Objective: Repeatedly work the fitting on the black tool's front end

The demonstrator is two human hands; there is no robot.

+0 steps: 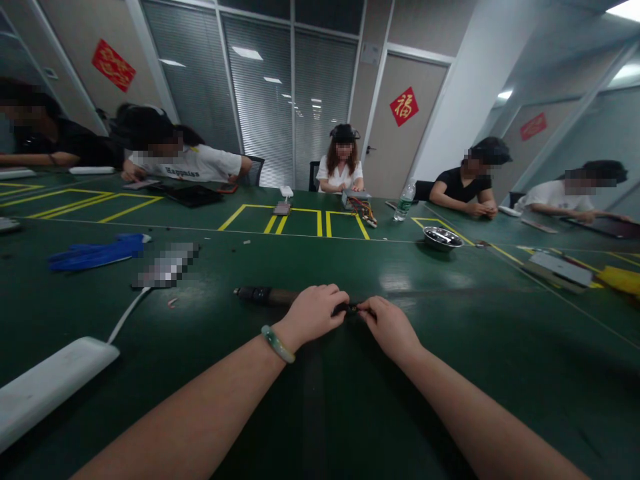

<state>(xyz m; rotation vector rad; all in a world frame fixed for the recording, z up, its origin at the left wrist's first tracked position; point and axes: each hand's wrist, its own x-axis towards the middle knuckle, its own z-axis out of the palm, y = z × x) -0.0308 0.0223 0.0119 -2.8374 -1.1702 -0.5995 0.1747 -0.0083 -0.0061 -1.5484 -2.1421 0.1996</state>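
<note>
A dark, rod-shaped tool (263, 295) lies on the green table (450, 333) just ahead of me, its body pointing left. My left hand (314, 313), with a pale green bangle on the wrist, is closed round the tool's right end. My right hand (387, 325) pinches a small dark part at the tip of the tool, fingertips touching those of the left hand. What the pinched part is I cannot make out.
A white power strip (50, 383) with its cable lies at the near left, a blue glove (97, 253) further back. A metal bowl (441, 238), a water bottle (405, 200) and a wired device (357, 202) stand mid-table. Several people sit along the far sides.
</note>
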